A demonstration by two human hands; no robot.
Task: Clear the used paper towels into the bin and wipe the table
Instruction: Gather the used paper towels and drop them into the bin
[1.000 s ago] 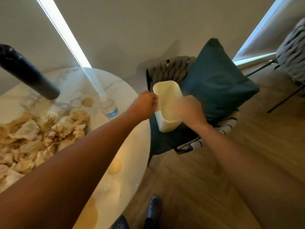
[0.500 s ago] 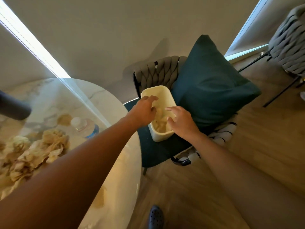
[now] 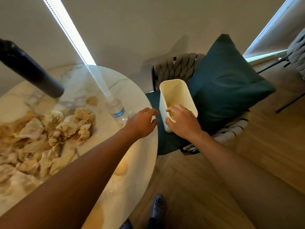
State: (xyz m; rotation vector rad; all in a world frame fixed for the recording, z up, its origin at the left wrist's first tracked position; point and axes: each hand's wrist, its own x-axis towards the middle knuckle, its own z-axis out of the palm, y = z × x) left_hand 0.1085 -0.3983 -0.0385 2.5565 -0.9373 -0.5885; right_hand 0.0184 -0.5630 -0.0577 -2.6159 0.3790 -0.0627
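A cream plastic bin [image 3: 175, 95] stands on a chair seat beside the round marble table [image 3: 137, 151]. A little crumpled paper shows at its bottom. My right hand [image 3: 183, 123] hovers over the bin's near rim, fingers loosely curled and holding nothing. My left hand [image 3: 142, 123] is over the table's edge just left of the bin, fingers relaxed and empty. A heap of stained, crumpled paper towels [image 3: 42, 134] covers the table's left side.
A small water bottle [image 3: 118, 110] stands on the table near my left hand. A dark flask [image 3: 29, 70] stands at the back left. Brownish spill marks [image 3: 120, 169] dot the table. A teal cushion [image 3: 226, 83] leans on the woven chair [image 3: 175, 66]. Another chair [image 3: 297, 50] stands far right.
Both hands have pulled back from the bin's mouth toward me after dropping paper inside. The left hand now sits over the table edge.
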